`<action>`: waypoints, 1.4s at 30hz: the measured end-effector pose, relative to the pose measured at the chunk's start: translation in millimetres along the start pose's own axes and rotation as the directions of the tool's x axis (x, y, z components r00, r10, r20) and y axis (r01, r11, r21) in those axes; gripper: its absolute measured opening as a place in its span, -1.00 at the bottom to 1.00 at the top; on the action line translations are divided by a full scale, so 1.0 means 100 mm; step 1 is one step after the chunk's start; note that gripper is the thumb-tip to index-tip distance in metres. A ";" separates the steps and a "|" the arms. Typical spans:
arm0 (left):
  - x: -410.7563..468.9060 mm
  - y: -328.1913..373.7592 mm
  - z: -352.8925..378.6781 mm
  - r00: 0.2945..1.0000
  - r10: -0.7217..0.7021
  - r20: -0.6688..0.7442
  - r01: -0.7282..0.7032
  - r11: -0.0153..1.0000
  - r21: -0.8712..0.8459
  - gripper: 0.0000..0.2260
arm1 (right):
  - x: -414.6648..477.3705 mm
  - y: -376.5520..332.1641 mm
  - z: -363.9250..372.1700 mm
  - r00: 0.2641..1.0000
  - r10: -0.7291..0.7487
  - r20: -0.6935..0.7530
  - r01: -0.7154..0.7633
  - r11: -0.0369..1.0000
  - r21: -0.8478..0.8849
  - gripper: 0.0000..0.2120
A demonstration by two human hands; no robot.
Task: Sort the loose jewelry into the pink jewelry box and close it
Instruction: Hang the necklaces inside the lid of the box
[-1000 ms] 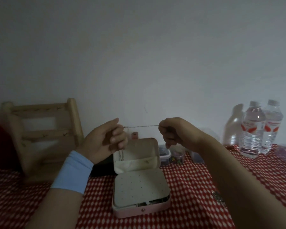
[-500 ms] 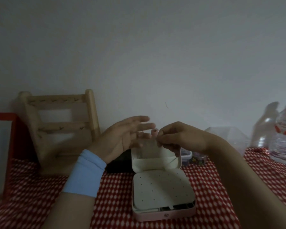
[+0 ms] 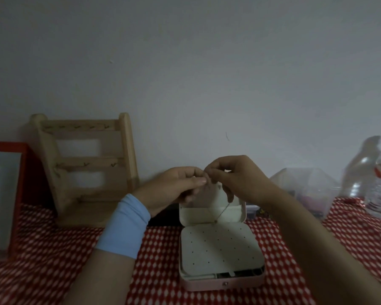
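The left hand point(image 3: 174, 188) and right hand point(image 3: 235, 179) meet fingertip to fingertip above the open lid point(image 3: 238, 216), and both appear to pinch a thin chain point(image 3: 223, 209). It hangs slanting from under the right hand, which is nearer. Its low end is at the lid's pocket, just behind the tray of the box point(image 3: 220, 285).

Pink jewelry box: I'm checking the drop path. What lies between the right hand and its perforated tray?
In the head view, a thin chain hangs from the right hand across the open lid toward the perforated tray.
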State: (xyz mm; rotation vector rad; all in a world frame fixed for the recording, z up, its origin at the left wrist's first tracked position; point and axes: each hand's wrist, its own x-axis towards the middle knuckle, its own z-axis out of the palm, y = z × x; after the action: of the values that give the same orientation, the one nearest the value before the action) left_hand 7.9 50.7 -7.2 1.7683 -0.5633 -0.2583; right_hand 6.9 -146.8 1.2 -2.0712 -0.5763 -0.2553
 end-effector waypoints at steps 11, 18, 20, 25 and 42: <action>-0.03 0.01 -0.10 0.998 -0.055 -0.030 0.053 0.996 -0.070 -0.83 | -0.01 -0.02 0.10 0.970 0.157 0.186 -0.199 0.953 0.230 -0.87; -0.03 -0.04 -0.16 0.987 -0.058 -0.152 0.056 0.998 -0.018 -0.83 | -0.01 0.03 0.01 0.965 0.212 0.152 -0.249 0.923 0.294 -0.83; -0.02 -0.07 -0.16 0.979 -0.089 -0.183 0.091 0.996 0.001 -0.85 | -0.01 0.05 0.00 0.955 0.264 0.138 -0.294 0.908 0.299 -0.80; 0.03 -0.13 -0.04 0.929 -0.131 -0.346 0.168 0.982 0.080 -0.86 | 0.04 0.13 0.14 0.924 0.382 0.012 -0.380 0.915 0.133 -0.83; 0.22 -0.32 0.19 0.749 0.181 -0.638 0.454 0.561 0.692 -0.72 | 0.15 0.38 0.53 0.831 0.351 -0.432 -0.528 0.744 -0.410 -0.51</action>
State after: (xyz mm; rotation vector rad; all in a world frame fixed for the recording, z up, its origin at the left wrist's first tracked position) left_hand 25.4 29.3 -40.0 2.6484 0.0543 0.6510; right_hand 35.8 -114.5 -49.6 -2.5341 0.2469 -0.5014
